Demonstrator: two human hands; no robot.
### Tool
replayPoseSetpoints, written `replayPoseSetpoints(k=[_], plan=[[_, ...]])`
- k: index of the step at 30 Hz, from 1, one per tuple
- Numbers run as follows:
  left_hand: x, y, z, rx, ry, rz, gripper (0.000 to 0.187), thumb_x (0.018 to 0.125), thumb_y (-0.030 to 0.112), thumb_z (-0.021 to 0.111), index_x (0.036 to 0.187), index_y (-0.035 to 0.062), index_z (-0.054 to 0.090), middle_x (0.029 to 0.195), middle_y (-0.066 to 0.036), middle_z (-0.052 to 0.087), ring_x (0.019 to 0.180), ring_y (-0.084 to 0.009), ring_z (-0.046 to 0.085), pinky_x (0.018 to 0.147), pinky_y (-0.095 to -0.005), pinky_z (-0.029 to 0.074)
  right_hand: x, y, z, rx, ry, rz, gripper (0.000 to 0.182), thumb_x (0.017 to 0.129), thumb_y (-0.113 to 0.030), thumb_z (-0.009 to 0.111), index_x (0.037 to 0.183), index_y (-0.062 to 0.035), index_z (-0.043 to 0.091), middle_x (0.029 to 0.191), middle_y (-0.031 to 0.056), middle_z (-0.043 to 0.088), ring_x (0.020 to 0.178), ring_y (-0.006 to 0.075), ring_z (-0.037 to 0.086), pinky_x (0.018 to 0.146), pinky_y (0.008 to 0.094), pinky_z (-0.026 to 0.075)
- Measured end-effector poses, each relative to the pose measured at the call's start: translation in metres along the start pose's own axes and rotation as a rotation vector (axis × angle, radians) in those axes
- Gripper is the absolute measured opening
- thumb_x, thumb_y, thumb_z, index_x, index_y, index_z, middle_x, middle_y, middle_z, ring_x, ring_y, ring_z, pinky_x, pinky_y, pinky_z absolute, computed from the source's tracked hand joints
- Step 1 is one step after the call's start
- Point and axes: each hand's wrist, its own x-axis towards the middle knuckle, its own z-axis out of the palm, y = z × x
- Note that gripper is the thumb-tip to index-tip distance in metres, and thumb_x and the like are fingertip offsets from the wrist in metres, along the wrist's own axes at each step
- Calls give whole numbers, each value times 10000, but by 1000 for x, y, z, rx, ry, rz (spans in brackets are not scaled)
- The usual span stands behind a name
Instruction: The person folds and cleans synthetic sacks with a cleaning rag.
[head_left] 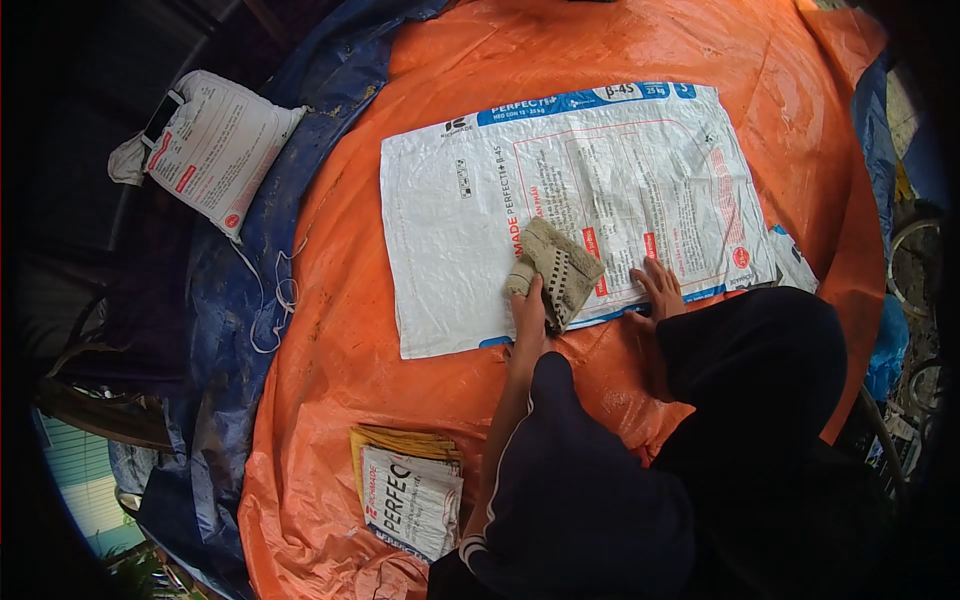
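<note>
A white printed feed sack (450,250) lies flat on the orange tarp, its blue band along the far edge. My left hand (529,312) grips a folded greenish-grey cloth (562,270) with a dark checkered stripe, and the cloth rests on the sack's printed side. To the right, my right hand (660,290) lies with fingers spread on the near edge of the same sack. Part of another printed sack (793,262) shows beyond its right end, mostly hidden.
The orange tarp (330,290) overlaps a blue tarp (225,350) on the left. A filled white sack (225,145) with a dark phone-like object (160,118) on it stands upper left, near a loose white cord (268,300). Folded sacks (410,500) are stacked at the lower left.
</note>
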Motion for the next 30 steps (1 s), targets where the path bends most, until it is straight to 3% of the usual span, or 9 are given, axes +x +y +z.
replayPoseSetpoints(k=[18,30], plan=[[-1,3,0,12,1,-7,392,969,146,608,1304,-48,543,1236,-97,626,1084,-174,601,917,-302,470,-1,3,2,-3,19,-32,895,692,-490,783,1458,-196,425,1546,181,307,1454,351,272,1187,516,221],[-6,11,5,16,14,-18,397,967,137,610,1313,-46,539,1271,-105,608,1126,-187,573,958,-311,441,0,1,-1,31,-1,4,881,687,-477,800,1443,-211,438,1556,143,296,1474,323,243,1198,522,195]])
